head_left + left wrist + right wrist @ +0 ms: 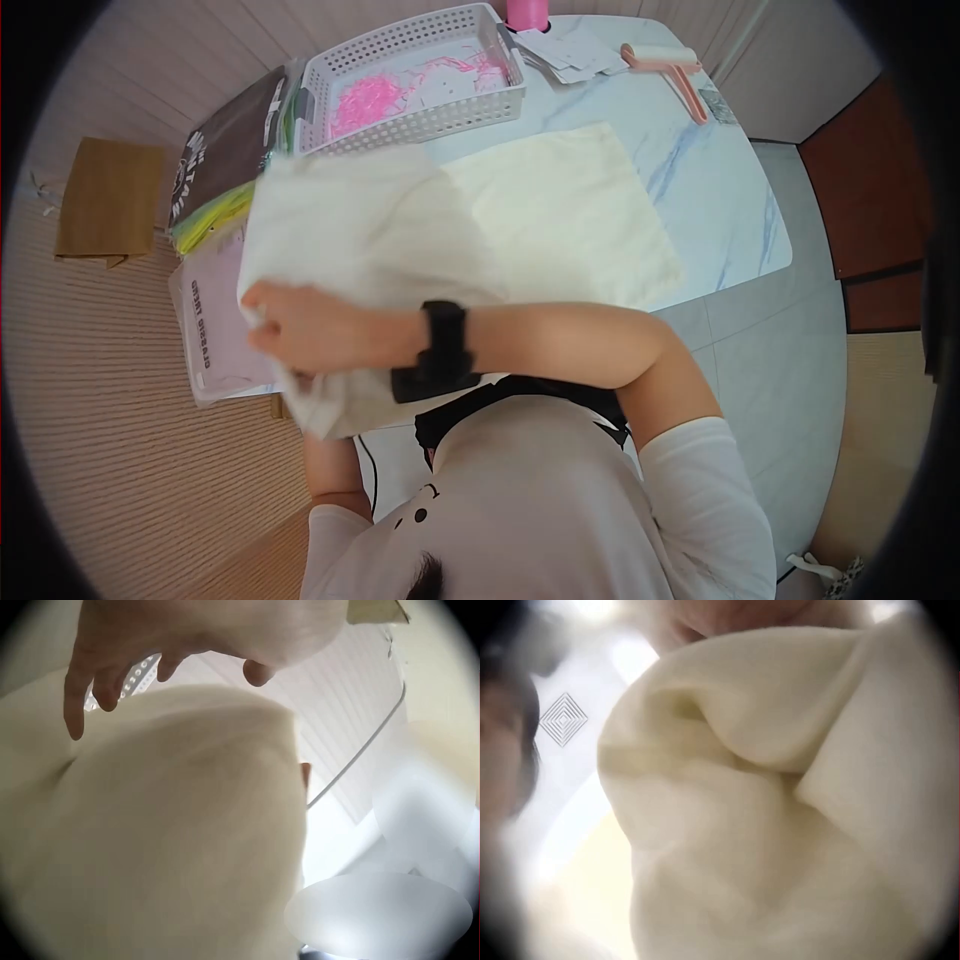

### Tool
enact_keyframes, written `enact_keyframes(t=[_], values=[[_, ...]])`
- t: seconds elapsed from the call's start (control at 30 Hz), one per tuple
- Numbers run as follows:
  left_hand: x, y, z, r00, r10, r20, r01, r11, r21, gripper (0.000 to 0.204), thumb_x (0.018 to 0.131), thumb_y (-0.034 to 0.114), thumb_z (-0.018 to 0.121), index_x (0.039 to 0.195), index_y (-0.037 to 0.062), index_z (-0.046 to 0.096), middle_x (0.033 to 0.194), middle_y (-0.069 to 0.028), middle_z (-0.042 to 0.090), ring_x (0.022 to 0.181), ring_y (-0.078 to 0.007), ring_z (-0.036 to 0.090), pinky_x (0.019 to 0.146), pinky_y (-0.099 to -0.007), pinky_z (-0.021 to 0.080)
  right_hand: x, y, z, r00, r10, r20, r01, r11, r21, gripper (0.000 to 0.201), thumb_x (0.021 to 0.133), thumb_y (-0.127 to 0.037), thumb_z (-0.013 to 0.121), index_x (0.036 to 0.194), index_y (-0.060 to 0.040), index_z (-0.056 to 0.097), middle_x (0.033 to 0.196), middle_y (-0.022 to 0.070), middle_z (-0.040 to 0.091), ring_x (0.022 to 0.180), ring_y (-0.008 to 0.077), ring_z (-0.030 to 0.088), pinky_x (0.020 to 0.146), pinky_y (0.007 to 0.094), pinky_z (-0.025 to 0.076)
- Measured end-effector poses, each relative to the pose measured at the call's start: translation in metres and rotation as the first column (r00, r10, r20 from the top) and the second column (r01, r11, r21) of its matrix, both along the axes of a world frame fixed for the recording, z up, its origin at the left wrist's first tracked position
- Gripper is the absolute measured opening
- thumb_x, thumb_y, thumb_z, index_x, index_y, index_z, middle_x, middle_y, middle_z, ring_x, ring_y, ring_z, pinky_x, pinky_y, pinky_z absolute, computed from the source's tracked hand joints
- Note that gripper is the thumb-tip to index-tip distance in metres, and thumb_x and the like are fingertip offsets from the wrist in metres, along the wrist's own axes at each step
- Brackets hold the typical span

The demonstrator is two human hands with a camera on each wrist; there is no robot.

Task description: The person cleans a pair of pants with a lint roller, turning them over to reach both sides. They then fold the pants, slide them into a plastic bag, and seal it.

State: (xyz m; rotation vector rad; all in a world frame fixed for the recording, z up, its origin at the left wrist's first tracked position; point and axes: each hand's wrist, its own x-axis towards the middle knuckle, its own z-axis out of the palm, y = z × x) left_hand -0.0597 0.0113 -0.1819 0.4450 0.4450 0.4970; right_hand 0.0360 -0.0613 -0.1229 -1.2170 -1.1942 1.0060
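A large piece of cream cloth point(360, 215), blurred in the head view, is lifted over the left part of the table. My right hand point(310, 325) reaches across my body and grips its left edge with curled fingers. Folds of the same cloth point(727, 825) fill most of the right wrist view. The cloth hides my left hand from the head camera. In the left wrist view my left hand point(195, 637) shows with fingers spread and hanging loosely beside the cloth. A second cream cloth point(570, 210) lies flat on the table, partly overlapped by the raised one.
A white perforated basket point(425, 130) with pink paper shreds stands at the back. To the left lie a dark packaged item point(230, 140) and a pinkish plastic pouch point(215, 320). Papers point(570, 52) and a lint roller point(672, 75) lie at the back right of the marble-patterned table point(720, 220).
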Motion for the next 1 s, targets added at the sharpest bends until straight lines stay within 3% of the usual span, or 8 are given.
enact_keyframes(t=[0.23,0.37,0.47,0.53,0.6,0.73,0.8,1.0], values=[[-0.089,0.028,-0.023,0.946,0.278,-0.166,-0.246,0.950,0.193,0.060,0.095,0.048,0.042,0.132,0.0006,0.042,0.128,-0.0134,0.051,0.113,-0.0228,0.053,0.093,-0.0354,0.046,-0.021,-0.020,-0.039,0.877,0.127,0.463,-0.284,0.915,0.288,0.022,0.085,-0.018,0.059,0.102,-0.0029,0.061,0.097,0.0112,0.061,0.099,0.0282,0.056,0.086,0.0375,0.045],[-0.114,0.041,-0.017,0.912,0.327,-0.248,-0.265,0.931,0.251,0.062,0.094,0.049,0.044,0.132,-0.0005,0.042,0.128,-0.0144,0.051,0.113,-0.0244,0.054,0.092,-0.0359,0.047,0.071,-0.069,-0.041,0.872,-0.075,0.484,0.067,0.997,0.034,0.021,0.086,-0.021,0.056,0.095,-0.0035,0.064,0.097,0.0150,0.064,0.095,0.0322,0.060,0.081,0.0405,0.048],[-0.134,0.057,0.000,0.961,0.150,-0.233,-0.130,0.987,0.099,0.062,0.093,0.044,0.050,0.133,-0.0029,0.041,0.127,-0.0154,0.052,0.112,-0.0232,0.055,0.092,-0.0339,0.048,0.160,-0.126,-0.079,0.371,-0.410,0.833,0.544,0.823,0.163,0.032,0.085,-0.023,0.063,0.108,-0.0011,0.059,0.110,0.0201,0.058,0.101,0.0356,0.056,0.085,0.0412,0.047],[-0.152,0.073,-0.005,0.945,0.076,-0.317,-0.030,0.988,0.149,0.060,0.092,0.038,0.055,0.132,-0.0047,0.041,0.126,-0.0153,0.053,0.111,-0.0221,0.055,0.092,-0.0328,0.048,0.203,-0.176,-0.097,0.041,-0.274,0.961,0.723,0.672,0.161,0.049,0.083,-0.035,0.067,0.114,0.0009,0.054,0.110,0.0227,0.056,0.102,0.0363,0.055,0.083,0.0430,0.047],[-0.165,0.087,-0.024,0.859,0.088,-0.504,0.098,0.939,0.331,0.059,0.090,0.031,0.061,0.131,-0.0063,0.042,0.124,-0.0146,0.055,0.110,-0.0215,0.056,0.092,-0.0326,0.047,0.207,-0.193,-0.086,0.179,-0.041,0.983,0.871,0.472,-0.139,0.051,0.084,-0.040,0.065,0.112,0.0008,0.054,0.113,0.0217,0.056,0.102,0.0355,0.055,0.081,0.0435,0.049],[-0.125,0.076,0.010,0.670,0.191,-0.717,0.258,0.846,0.467,0.046,0.088,0.017,0.063,0.124,-0.0076,0.048,0.115,-0.0154,0.060,0.101,-0.0197,0.060,0.086,-0.0309,0.049,0.201,-0.203,-0.097,0.232,-0.211,0.950,0.893,0.434,-0.122,0.046,0.085,-0.041,0.064,0.101,0.0009,0.057,0.090,0.0181,0.063,0.082,0.0336,0.061,0.068,0.0411,0.049],[-0.116,0.082,0.020,0.705,0.207,-0.678,0.238,0.832,0.502,0.043,0.088,0.016,0.062,0.122,-0.0074,0.049,0.113,-0.0158,0.061,0.098,-0.0199,0.061,0.083,-0.0310,0.051,0.208,-0.205,-0.105,0.385,-0.274,0.881,0.868,0.432,-0.244,0.042,0.085,-0.039,0.065,0.096,0.0010,0.057,0.075,0.0155,0.063,0.070,0.0327,0.061,0.062,0.0398,0.047],[-0.098,0.118,0.033,0.826,0.143,-0.545,0.203,0.827,0.525,0.044,0.089,0.012,0.060,0.127,-0.0036,0.045,0.114,-0.0154,0.060,0.099,-0.0202,0.062,0.081,-0.0313,0.054,0.230,-0.217,-0.108,0.263,-0.340,0.903,0.880,0.469,-0.080,0.032,0.087,-0.032,0.064,0.092,-0.0006,0.057,0.066,0.0142,0.061,0.062,0.0326,0.060,0.057,0.0398,0.045]])
